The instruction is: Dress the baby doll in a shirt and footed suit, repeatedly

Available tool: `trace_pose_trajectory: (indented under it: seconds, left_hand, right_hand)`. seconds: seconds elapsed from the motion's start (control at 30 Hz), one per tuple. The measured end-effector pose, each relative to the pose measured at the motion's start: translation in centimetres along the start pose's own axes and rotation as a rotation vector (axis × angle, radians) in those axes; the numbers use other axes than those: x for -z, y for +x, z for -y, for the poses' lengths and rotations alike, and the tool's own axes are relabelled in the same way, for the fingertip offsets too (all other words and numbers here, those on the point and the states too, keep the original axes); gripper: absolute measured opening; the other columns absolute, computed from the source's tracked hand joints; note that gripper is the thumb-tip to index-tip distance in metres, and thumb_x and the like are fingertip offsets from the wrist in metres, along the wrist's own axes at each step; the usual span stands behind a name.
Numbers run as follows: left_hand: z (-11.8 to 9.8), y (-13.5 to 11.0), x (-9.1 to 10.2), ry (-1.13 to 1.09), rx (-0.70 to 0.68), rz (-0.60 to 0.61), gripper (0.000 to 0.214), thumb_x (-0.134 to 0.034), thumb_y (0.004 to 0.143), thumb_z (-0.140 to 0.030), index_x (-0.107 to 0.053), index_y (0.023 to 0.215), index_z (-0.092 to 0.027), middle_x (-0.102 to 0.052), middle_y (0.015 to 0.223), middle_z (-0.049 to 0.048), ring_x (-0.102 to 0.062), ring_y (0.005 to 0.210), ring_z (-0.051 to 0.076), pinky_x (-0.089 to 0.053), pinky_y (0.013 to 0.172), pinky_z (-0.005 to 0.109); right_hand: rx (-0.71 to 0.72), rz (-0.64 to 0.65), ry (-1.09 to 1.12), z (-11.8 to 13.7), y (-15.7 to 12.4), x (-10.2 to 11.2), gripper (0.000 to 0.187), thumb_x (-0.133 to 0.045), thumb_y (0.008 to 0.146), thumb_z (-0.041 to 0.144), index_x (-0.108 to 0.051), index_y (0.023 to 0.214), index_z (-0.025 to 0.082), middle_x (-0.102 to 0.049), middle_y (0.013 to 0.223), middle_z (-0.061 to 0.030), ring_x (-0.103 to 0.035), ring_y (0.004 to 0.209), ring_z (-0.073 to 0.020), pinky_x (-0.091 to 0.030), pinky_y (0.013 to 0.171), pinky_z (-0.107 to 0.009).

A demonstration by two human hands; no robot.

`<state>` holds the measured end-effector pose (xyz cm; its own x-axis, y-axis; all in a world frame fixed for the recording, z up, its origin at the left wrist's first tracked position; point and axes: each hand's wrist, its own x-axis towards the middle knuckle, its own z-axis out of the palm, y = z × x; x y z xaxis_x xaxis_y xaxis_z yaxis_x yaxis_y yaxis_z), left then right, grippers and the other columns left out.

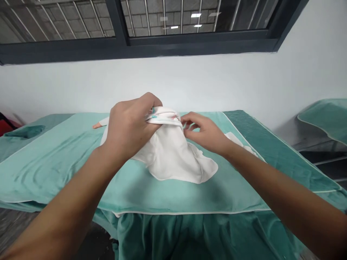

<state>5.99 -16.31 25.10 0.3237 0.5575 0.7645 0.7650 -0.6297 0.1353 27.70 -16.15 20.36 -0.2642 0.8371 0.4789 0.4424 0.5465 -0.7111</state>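
Nearest the lens, the left forearm and the right forearm, both bare, reach in from the lower corners and converge toward the middle of the table.

The table is draped in a pale teal cover edged with thin white piping. Darker teal fabric hangs in folds below its front edge and runs along its right side. Behind it rises a plain white wall, topped by a dark window frame with bars and tiling visible through the glass. At the far right a second teal-covered surface stands well apart from the table.

A white garment lies at the centre of the cover. Its lower part is spread flat, and its top is gathered into a raised bunch with a little teal and pink trim at the rim.

The left hand is closed over that bunch from the left, fingers wrapped round the fabric and gripping it. The right hand sits just beside it on the right, fingers curled, with the fingertips at the rim of the bunch. Whether they actually nip the cloth cannot be made out.

A folded dark green cloth rests on the cover at the far left. Smallest, a peach-coloured doll arm pokes out just left of the garment, behind the left hand
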Motion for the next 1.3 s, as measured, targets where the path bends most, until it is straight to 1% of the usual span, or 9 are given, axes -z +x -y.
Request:
trace_pose_trajectory:
  seconds: [0.1, 0.27, 0.5, 0.63, 0.8, 0.9, 1.03, 1.13, 1.3]
  left_hand:
    - [0.0, 0.1, 0.2, 0.049, -0.004, -0.004, 0.02, -0.056, 0.09, -0.046, -0.059, 0.086, -0.027, -0.064, 0.068, -0.0021, -0.068, 0.078, 0.018, -0.05, 0.067, 0.026]
    - [0.3, 0.5, 0.4, 0.082, 0.035, -0.027, 0.018, -0.057, 0.087, -0.044, -0.059, 0.087, -0.026, -0.062, 0.067, -0.0024, -0.067, 0.08, 0.018, -0.048, 0.069, 0.026]
    - [1.6, 0.4, -1.0, 0.056, 0.096, -0.003, 0.019, -0.059, 0.086, -0.043, -0.06, 0.085, -0.025, -0.056, 0.062, -0.0035, -0.061, 0.073, 0.016, -0.042, 0.067, 0.025]
    - [1.3, 0.0, -1.4, 0.109, 0.042, -0.057, 0.019, -0.06, 0.087, -0.042, -0.06, 0.085, -0.023, -0.057, 0.062, -0.0044, -0.052, 0.062, 0.012, -0.035, 0.062, 0.024]
    - [0.4, 0.2, -1.3, 0.179, -0.075, -0.22, 0.021, -0.058, 0.088, -0.042, -0.059, 0.08, -0.022, -0.057, 0.058, -0.0034, -0.045, 0.053, 0.011, -0.03, 0.056, 0.026]
    - [0.3, 0.3, -1.2, 0.19, -0.064, -0.275, 0.019, -0.057, 0.088, -0.04, -0.059, 0.081, -0.023, -0.059, 0.059, -0.0028, -0.048, 0.054, 0.012, -0.031, 0.056, 0.027]
    - [0.6, 0.2, -1.2, 0.189, -0.018, -0.281, 0.018, -0.057, 0.088, -0.042, -0.06, 0.082, -0.024, -0.063, 0.064, -0.0016, -0.052, 0.057, 0.014, -0.034, 0.057, 0.029]
    - [1.1, -0.2, -1.4, 0.232, 0.063, -0.175, 0.021, -0.057, 0.088, -0.044, -0.063, 0.088, -0.024, -0.069, 0.074, 0.0011, -0.057, 0.065, 0.016, -0.037, 0.061, 0.029]
    - [2.6, -1.4, -2.4, 0.215, 0.256, 0.306, 0.022, -0.055, 0.088, -0.044, -0.067, 0.09, -0.026, -0.067, 0.071, 0.0029, -0.064, 0.073, 0.025, -0.043, 0.062, 0.032]
  right_hand:
    - [0.046, 0.176, 0.339, 0.6, -0.3, -0.2, 0.024, -0.063, 0.091, 0.035, -0.069, 0.111, 0.023, -0.068, 0.115, -0.0035, -0.062, 0.104, -0.019, -0.049, 0.089, -0.033]
    - [-0.026, 0.219, 0.458, 0.8, -1.1, 0.0, 0.037, -0.061, 0.092, 0.056, -0.067, 0.09, 0.019, -0.065, 0.088, -0.0019, -0.059, 0.081, -0.0152, -0.048, 0.075, -0.029]
    - [-0.074, -0.1, -0.191, 0.9, -0.6, 0.8, 0.006, -0.059, 0.088, 0.026, -0.061, 0.084, 0.022, -0.053, 0.067, 0.005, -0.045, 0.061, -0.0111, -0.033, 0.058, -0.024]
    - [-0.041, -0.221, -0.507, 2.3, -0.7, 1.6, 0.015, -0.05, 0.09, 0.022, -0.064, 0.093, 0.023, -0.05, 0.061, 0.005, -0.044, 0.057, -0.0125, -0.032, 0.057, -0.026]
    - [0.073, -0.389, -0.844, 3.6, -0.7, 3.0, 0.026, -0.046, 0.088, 0.016, -0.066, 0.104, 0.022, -0.066, 0.087, -0.0018, -0.054, 0.069, -0.016, -0.037, 0.062, -0.029]
    - [0.097, -0.387, -0.954, 2.6, -0.5, 4.2, 0.027, -0.046, 0.087, 0.015, -0.066, 0.103, 0.022, -0.067, 0.106, -0.0052, -0.058, 0.078, -0.0184, -0.039, 0.063, -0.03]
    - [0.034, -0.429, -1.017, 0.2, -0.8, 5.8, 0.029, -0.044, 0.088, 0.016, -0.067, 0.103, 0.023, -0.068, 0.105, -0.007, -0.06, 0.088, -0.0233, -0.04, 0.065, -0.032]
    - [-0.006, -0.414, -0.991, -1.1, -1.8, 6.4, 0.03, -0.042, 0.088, 0.018, -0.067, 0.104, 0.023, -0.071, 0.1, -0.0081, -0.061, 0.092, -0.0266, -0.042, 0.067, -0.034]
    - [-0.156, -0.381, -0.693, -2.7, -4.1, 6.9, 0.029, -0.045, 0.083, 0.018, -0.069, 0.098, 0.026, -0.073, 0.088, -0.005, -0.062, 0.079, -0.023, -0.044, 0.065, -0.031]
